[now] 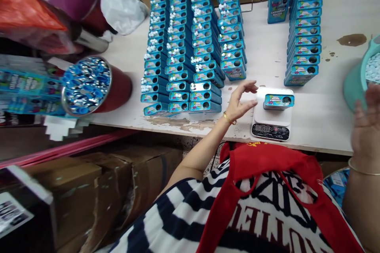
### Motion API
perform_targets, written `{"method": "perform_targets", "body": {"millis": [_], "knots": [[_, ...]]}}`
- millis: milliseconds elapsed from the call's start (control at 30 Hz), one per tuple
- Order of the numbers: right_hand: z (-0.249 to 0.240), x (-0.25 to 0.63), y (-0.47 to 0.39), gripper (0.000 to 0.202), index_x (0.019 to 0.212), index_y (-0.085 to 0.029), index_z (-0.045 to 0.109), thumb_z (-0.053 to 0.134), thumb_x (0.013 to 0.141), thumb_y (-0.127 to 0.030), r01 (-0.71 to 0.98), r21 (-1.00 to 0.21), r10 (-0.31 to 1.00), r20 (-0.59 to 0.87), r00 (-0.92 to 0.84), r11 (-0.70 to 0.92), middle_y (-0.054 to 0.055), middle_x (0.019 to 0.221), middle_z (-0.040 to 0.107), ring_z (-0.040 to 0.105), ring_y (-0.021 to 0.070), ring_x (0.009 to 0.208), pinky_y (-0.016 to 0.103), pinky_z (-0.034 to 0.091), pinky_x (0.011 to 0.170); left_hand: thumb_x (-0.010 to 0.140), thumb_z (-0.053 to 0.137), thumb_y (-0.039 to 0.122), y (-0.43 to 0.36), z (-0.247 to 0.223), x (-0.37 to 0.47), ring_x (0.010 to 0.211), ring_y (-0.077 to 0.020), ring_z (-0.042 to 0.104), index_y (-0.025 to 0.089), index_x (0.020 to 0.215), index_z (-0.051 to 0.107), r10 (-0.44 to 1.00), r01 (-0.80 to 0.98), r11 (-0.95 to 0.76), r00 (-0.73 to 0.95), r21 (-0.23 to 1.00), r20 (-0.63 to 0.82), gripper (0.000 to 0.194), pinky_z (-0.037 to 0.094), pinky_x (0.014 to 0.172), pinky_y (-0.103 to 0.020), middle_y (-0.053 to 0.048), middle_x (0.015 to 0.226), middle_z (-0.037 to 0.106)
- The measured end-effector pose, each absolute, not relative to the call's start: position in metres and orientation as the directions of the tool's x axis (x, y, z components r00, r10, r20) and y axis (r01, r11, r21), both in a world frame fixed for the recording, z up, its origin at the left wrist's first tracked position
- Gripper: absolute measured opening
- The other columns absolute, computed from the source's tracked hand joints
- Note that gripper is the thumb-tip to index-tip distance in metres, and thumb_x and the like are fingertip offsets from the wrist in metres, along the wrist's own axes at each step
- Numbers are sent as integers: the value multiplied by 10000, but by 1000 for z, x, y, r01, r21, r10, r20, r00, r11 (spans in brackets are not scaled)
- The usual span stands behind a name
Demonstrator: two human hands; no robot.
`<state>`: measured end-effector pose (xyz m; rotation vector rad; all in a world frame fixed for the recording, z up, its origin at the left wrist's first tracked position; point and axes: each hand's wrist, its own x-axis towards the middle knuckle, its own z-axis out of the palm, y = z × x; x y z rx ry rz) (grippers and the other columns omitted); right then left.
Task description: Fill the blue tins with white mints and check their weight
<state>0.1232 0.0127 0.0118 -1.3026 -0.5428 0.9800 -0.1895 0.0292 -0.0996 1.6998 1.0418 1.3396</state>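
Note:
My left hand [241,102] is held over the table with its fingers apart and nothing in them. It is just left of a white kitchen scale [271,118] with a black display panel. On the scale stands a blue candy tin [279,102] with a round opening in its top. At the right edge my right hand [368,130], somewhat blurred, has its fingers stretched out at the near side of a turquoise tub [352,87]. Small white candies [373,67] fill the tub. Whether the right fingers touch its rim, I cannot tell.
Left of the scale, several rows of blue tins [181,55] stand close together, many with white candies on top. Another row of tins [304,39] is at the back right. A red bucket [120,87] of blue-and-silver pieces sits left. Cardboard boxes [118,182] lie below the table edge.

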Motion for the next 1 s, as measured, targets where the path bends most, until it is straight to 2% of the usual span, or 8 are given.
{"method": "perform_targets", "body": {"millis": [100, 300, 433, 500, 633, 700, 833, 1000], "knots": [[-10, 97, -1, 201, 964, -207, 731, 647, 880, -369, -329, -942, 917, -182, 356, -59, 65, 1163, 670, 634, 157, 1117, 289, 500, 937, 773, 652, 693, 30, -100, -183, 987, -198, 645, 246, 1323, 506, 905, 168, -414, 176, 895, 386, 724, 491, 897, -366, -77, 1122, 653], [-35, 55, -19, 244, 962, -210, 706, 641, 868, -426, -648, -671, 818, -561, 125, -360, 46, 1141, 677, 639, 157, 1116, 287, 544, 955, 690, 750, 672, 34, -109, -156, 1160, -271, 594, 221, 1388, 445, 863, 270, -473, 335, 839, 379, 885, 442, 1014, -430, -126, 1251, 618], [-36, 38, -23, 216, 978, -209, 700, 585, 915, -382, -721, -591, 791, -603, 98, -361, 28, 1097, 696, 648, 127, 1082, 259, 545, 965, 836, 643, 559, 35, -108, -140, 1081, -249, 609, 215, 1302, 525, 844, 376, -523, 350, 765, 405, 591, 434, 950, -409, -101, 1168, 661], [-34, 34, -23, 224, 958, -207, 699, 540, 946, -364, -755, -569, 810, -580, 88, -325, 22, 1071, 707, 653, 115, 1065, 251, 539, 977, 894, 570, 449, 31, -97, -136, 1002, -225, 610, 237, 1249, 570, 788, 476, -616, 379, 628, 485, 414, 406, 908, -398, -77, 1100, 680], [-27, 30, -19, 267, 932, -198, 694, 470, 982, -334, -810, -509, 837, -545, 41, -292, 33, 1034, 724, 665, 117, 1029, 273, 545, 986, 906, 563, 286, 23, -73, -132, 979, -197, 587, 292, 1164, 617, 569, 648, -738, 446, 189, 690, 263, 319, 906, -398, -41, 1108, 697], [-25, 29, -16, 260, 905, -189, 690, 459, 980, -281, -829, -476, 818, -574, 42, -292, 35, 1022, 725, 671, 114, 1018, 264, 550, 978, 904, 564, 231, 23, -69, -133, 946, -186, 584, 281, 1114, 631, 527, 688, -718, 437, 106, 729, 226, 302, 884, -389, -33, 1058, 710], [-25, 26, -10, 247, 875, -180, 683, 453, 960, -211, -841, -444, 792, -610, 30, -309, 40, 1032, 719, 672, 116, 1040, 256, 548, 991, 887, 564, 247, 29, -78, -136, 922, -203, 582, 275, 1140, 632, 606, 701, -685, 396, 200, 689, 264, 292, 846, -396, -49, 1060, 704], [-30, 33, -12, 177, 928, -149, 693, 525, 914, -200, -818, -487, 811, -583, 43, -307, 66, 1042, 707, 685, 131, 1034, 267, 551, 1005, 881, 596, 398, 31, -87, -136, 979, -222, 625, 260, 1154, 599, 776, 568, -600, 243, 563, 582, 306, 333, 865, -409, -53, 1051, 682]]}}
